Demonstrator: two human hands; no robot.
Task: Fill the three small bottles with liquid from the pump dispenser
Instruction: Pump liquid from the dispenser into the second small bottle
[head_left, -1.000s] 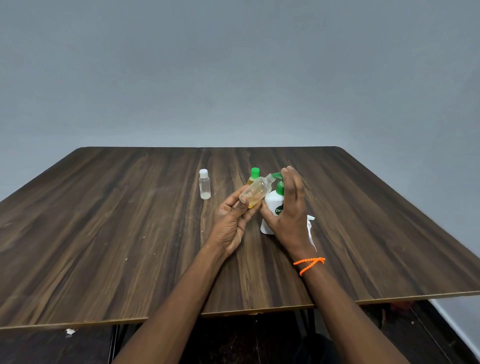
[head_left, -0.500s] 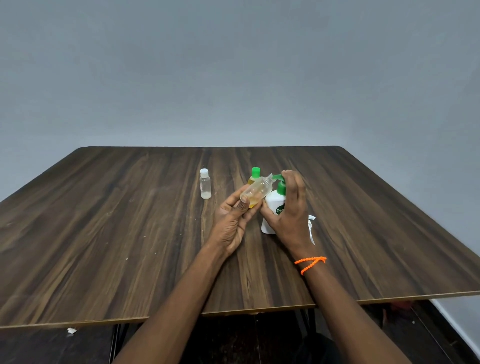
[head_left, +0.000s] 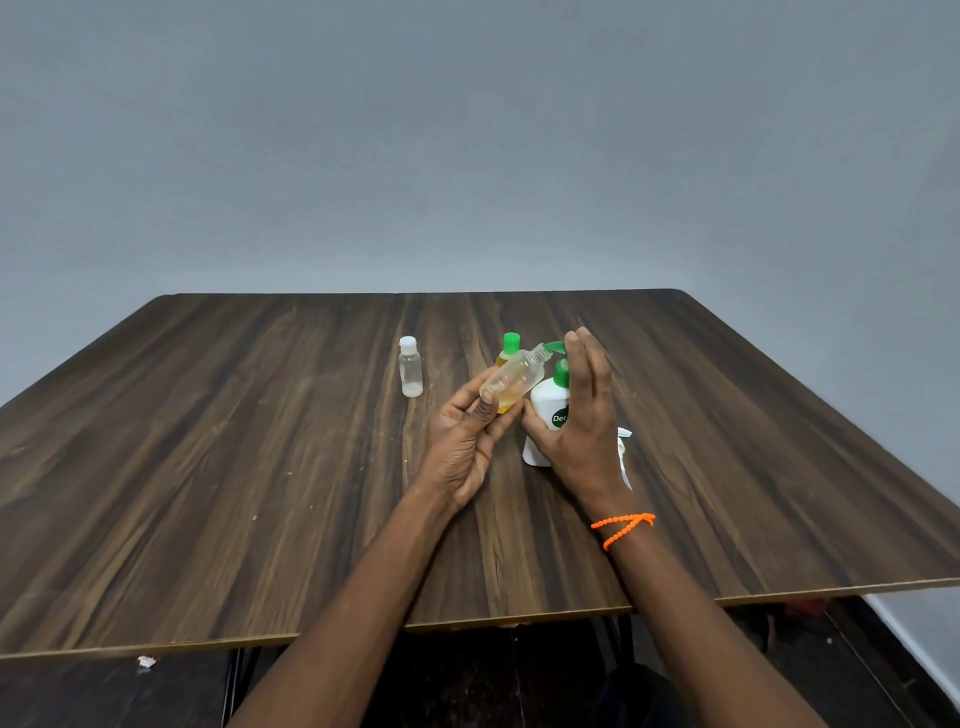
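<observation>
My left hand (head_left: 470, 436) holds a small clear uncapped bottle (head_left: 514, 382), tilted, with its mouth at the green spout of the pump dispenser. Yellowish liquid sits in the bottle's lower end. The white pump dispenser (head_left: 546, 415) with a green top stands on the table. My right hand (head_left: 584, 415) lies against it, thumb on its body and straight fingers up on the pump head. Behind the held bottle stands a small yellow-filled bottle with a green cap (head_left: 509, 349). A clear bottle with a white cap (head_left: 410, 366) stands further left.
The dark wooden table (head_left: 234, 467) stretches wide to both sides. A white scrap (head_left: 623, 452) lies just right of the dispenser. Its near edge runs below my forearms, with dark floor beneath. A grey wall rises behind.
My right hand's fingers have lifted slightly with the pump head. The tilted bottle stays at the spout in my left hand.
</observation>
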